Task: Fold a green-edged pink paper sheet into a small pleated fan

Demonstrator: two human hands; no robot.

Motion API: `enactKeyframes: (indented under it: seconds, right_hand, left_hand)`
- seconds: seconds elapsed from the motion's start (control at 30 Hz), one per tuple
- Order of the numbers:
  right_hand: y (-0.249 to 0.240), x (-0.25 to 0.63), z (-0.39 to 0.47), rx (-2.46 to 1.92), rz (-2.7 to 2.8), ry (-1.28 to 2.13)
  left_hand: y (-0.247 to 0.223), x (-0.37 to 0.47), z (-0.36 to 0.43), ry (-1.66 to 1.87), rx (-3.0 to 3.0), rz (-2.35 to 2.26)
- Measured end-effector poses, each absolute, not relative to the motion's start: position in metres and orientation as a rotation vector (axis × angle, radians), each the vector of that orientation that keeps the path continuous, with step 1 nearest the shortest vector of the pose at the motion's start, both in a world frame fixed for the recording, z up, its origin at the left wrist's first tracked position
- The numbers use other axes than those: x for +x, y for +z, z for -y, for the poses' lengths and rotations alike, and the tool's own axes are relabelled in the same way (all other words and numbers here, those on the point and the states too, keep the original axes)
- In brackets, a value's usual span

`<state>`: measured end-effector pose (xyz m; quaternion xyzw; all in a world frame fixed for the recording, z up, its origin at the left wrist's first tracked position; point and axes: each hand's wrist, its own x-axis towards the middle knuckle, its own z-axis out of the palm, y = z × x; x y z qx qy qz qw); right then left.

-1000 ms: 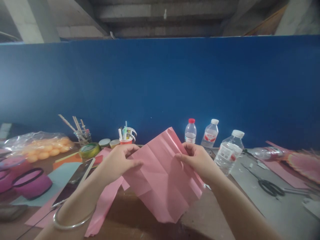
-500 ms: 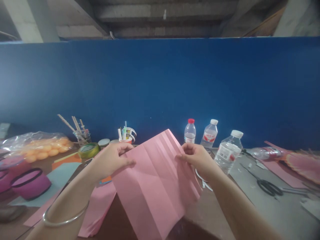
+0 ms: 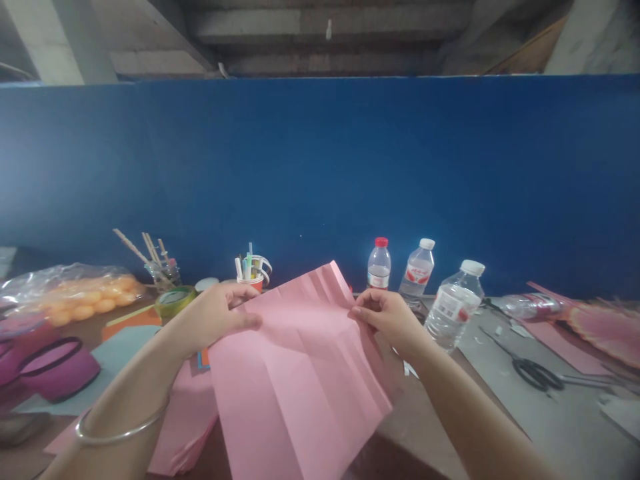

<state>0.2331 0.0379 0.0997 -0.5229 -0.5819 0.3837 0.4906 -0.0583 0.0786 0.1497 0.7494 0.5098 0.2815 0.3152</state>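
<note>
A pink sheet of paper (image 3: 295, 373) with several parallel creases is held up above the table, its right part pleated. My left hand (image 3: 220, 317) pinches its upper left edge between thumb and fingers; a silver bangle circles that wrist. The upper right edge is pinched by my right hand (image 3: 383, 313), near the pleats. More pink paper (image 3: 187, 417) lies on the table below my left forearm.
Three upright bottles (image 3: 453, 307) stand beyond my right hand. Black scissors (image 3: 537, 373) rest on a grey sheet at the right. At the left are purple bowls (image 3: 60, 370), green tape (image 3: 175, 301) and bagged orange balls (image 3: 95, 297). A cup of pens (image 3: 253, 281) stands behind the paper.
My left hand has shifted slightly left and the pink sheet has turned a little, its lower part swinging left. The right hand's fingers have drawn closer together on the edge.
</note>
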Motion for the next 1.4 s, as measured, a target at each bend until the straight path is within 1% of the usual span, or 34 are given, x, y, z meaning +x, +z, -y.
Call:
enactKeyframes:
  seconds: [0.07, 0.13, 0.2, 0.27, 0.33, 0.43, 0.53, 0.8, 0.97, 1.1, 1.17, 1.23, 1.3, 1.33, 1.4]
  right_hand:
    - [0.099, 0.232, -0.039, -1.274, 1.439, 0.847]
    - [0.097, 0.232, -0.040, -1.275, 1.450, 0.741]
    - [0.094, 0.232, -0.043, -1.290, 1.422, 0.618]
    - [0.089, 0.232, -0.045, -1.313, 1.365, 0.503]
    - [0.083, 0.231, -0.048, -1.332, 1.307, 0.421]
    - [0.076, 0.231, -0.051, -1.354, 1.254, 0.341]
    - [0.073, 0.229, -0.052, -1.367, 1.233, 0.302]
    - [0.067, 0.226, -0.052, -1.357, 1.201, 0.292]
    - [0.058, 0.231, -0.060, -1.313, 1.222, 0.377]
    - [0.054, 0.235, -0.066, -1.233, 1.190, 0.385]
    - [0.061, 0.236, -0.061, -1.193, 1.210, 0.271]
    - [0.072, 0.236, -0.049, -1.139, 1.299, -0.006]
    - [0.082, 0.234, -0.030, -1.046, 1.447, -0.382]
    - [0.085, 0.233, -0.019, -0.997, 1.583, -0.494]
    - [0.079, 0.230, 0.004, -0.910, 1.996, -0.558]
  left_hand:
    - [0.148, -0.059, -0.079, 0.777, 1.903, -1.355]
    - [0.147, -0.059, -0.081, 0.882, 1.797, -1.348]
    - [0.143, -0.058, -0.084, 1.012, 1.675, -1.249]
    - [0.138, -0.058, -0.088, 1.064, 1.589, -1.113]
    - [0.133, -0.056, -0.091, 1.001, 1.577, -1.037]
    - [0.125, -0.052, -0.093, 0.843, 1.649, -1.058]
    - [0.120, -0.049, -0.094, 0.792, 1.729, -1.114]
    - [0.116, -0.047, -0.096, 0.894, 1.891, -1.324]
    - [0.122, -0.045, -0.093, 0.985, 2.028, -1.427]
    - [0.129, -0.047, -0.088, 1.135, 2.138, -1.625]
    - [0.130, -0.043, -0.081, 1.196, 2.303, -1.709]
    - [0.125, -0.034, -0.071, 1.169, 2.625, -1.679]
    - [0.111, -0.020, -0.059, 1.072, 2.892, -1.526]
    - [0.100, -0.013, -0.052, 1.012, 2.942, -1.475]
    - [0.073, 0.001, -0.037, 0.790, 3.194, -1.293]
